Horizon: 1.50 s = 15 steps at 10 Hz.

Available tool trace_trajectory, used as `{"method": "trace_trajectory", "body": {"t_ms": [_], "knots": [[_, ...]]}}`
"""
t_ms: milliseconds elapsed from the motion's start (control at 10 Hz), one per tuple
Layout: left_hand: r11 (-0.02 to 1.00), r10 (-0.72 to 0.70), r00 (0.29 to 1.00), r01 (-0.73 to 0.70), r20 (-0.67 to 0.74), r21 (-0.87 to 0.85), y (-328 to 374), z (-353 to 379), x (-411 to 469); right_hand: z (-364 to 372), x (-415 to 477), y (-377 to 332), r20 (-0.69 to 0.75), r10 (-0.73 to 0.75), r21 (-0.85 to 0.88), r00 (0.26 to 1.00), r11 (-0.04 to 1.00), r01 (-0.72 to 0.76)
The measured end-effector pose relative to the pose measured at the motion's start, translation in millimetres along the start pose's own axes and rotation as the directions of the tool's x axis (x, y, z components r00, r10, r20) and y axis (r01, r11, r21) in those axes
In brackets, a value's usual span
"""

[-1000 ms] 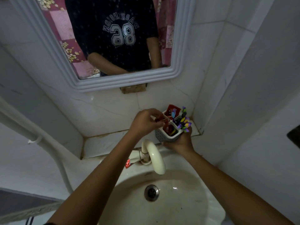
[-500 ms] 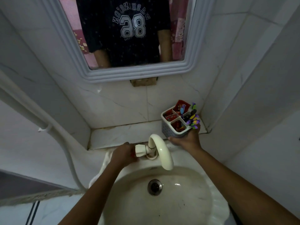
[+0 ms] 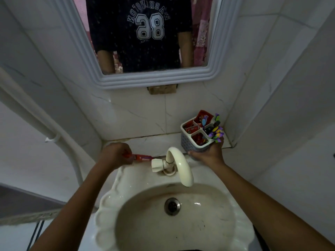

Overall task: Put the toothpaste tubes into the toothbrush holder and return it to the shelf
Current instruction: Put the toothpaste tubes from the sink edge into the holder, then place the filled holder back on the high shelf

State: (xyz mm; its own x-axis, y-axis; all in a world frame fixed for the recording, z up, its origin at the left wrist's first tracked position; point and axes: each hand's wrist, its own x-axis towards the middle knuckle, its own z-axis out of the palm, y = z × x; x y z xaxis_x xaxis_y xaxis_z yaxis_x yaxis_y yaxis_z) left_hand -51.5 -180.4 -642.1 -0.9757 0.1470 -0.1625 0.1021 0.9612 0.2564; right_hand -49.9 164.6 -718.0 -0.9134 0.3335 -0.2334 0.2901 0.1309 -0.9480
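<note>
My right hand [image 3: 208,154] grips the base of a grey and white toothbrush holder [image 3: 192,144], held just above the right end of the tiled shelf [image 3: 145,144]. Its compartments hold red toothpaste tubes [image 3: 191,129] and several colourful toothbrushes [image 3: 215,131]. My left hand [image 3: 115,154] is closed on a red toothpaste tube [image 3: 143,157] that lies along the back rim of the sink, left of the tap. Part of the tube is hidden inside my fist.
A cream curved tap [image 3: 178,164] stands between my hands at the back of the white sink [image 3: 108,200]. A framed mirror [image 3: 145,77] hangs on the tiled wall above. A white pipe [image 3: 59,140] runs down the left side.
My left hand left the holder, dropped to the sink's back rim and closed on a red tube lying there. My right hand kept hold of the holder near the shelf's right end.
</note>
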Motion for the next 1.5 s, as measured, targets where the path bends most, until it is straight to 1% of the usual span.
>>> {"method": "trace_trajectory", "body": {"t_ms": [100,200,300,400,500,600,700,800,900,1100,1200,1300,1400,1500], "knots": [[0.995,0.042,0.996,-0.049,-0.079,-0.084,9,-34,5,0,-1,-1,-0.008,-0.017,-0.019,1.000,1.000,0.017],[0.975,0.116,0.981,-0.142,-0.155,-0.169,36,-65,12,-2,-3,-1,-0.014,-0.050,-0.041,0.999,0.998,0.050],[0.926,0.229,0.946,-0.284,-0.227,-0.250,81,-80,19,-6,-4,4,0.003,-0.045,-0.156,0.999,0.987,0.045],[0.866,0.332,0.913,-0.395,-0.237,-0.306,125,-82,26,-11,-6,9,0.033,-0.044,-0.230,0.999,0.972,0.050],[0.836,0.408,0.889,-0.455,-0.208,-0.305,158,-78,34,-13,-8,7,0.035,-0.043,-0.205,0.998,0.977,0.049],[0.853,0.470,0.872,-0.488,-0.135,-0.185,180,-68,44,-11,-7,1,0.047,-0.044,-0.114,0.998,0.992,0.049],[0.855,0.506,0.860,-0.511,-0.071,-0.090,195,-54,51,-8,-5,-2,0.028,-0.050,0.034,0.998,0.998,0.049],[0.853,0.494,0.865,-0.501,-0.088,-0.146,202,-40,53,-6,-2,0,0.044,-0.041,0.074,0.998,0.997,0.038],[0.867,0.434,0.890,-0.455,-0.140,-0.204,201,-29,53,-8,-3,-4,0.041,-0.067,-0.102,0.997,0.992,0.071],[0.899,0.348,0.931,-0.365,-0.110,-0.242,188,-12,54,-7,-9,-3,-0.024,-0.109,-0.056,0.994,0.993,0.108],[0.899,0.340,0.935,-0.354,-0.097,-0.257,188,-13,55,-7,-15,-2,-0.058,-0.115,-0.115,0.992,0.987,0.108],[0.893,0.360,0.932,-0.355,-0.036,-0.277,185,-17,50,-18,-22,-4,-0.035,-0.112,-0.138,0.993,0.985,0.106],[0.862,0.407,0.912,-0.399,-0.043,-0.312,185,-29,37,-32,-25,-9,-0.007,-0.141,-0.163,0.990,0.977,0.138],[0.809,0.469,0.877,-0.474,-0.104,-0.347,194,-55,14,-52,-47,-42,-0.037,-0.259,-0.119,0.965,0.960,0.253]]}}
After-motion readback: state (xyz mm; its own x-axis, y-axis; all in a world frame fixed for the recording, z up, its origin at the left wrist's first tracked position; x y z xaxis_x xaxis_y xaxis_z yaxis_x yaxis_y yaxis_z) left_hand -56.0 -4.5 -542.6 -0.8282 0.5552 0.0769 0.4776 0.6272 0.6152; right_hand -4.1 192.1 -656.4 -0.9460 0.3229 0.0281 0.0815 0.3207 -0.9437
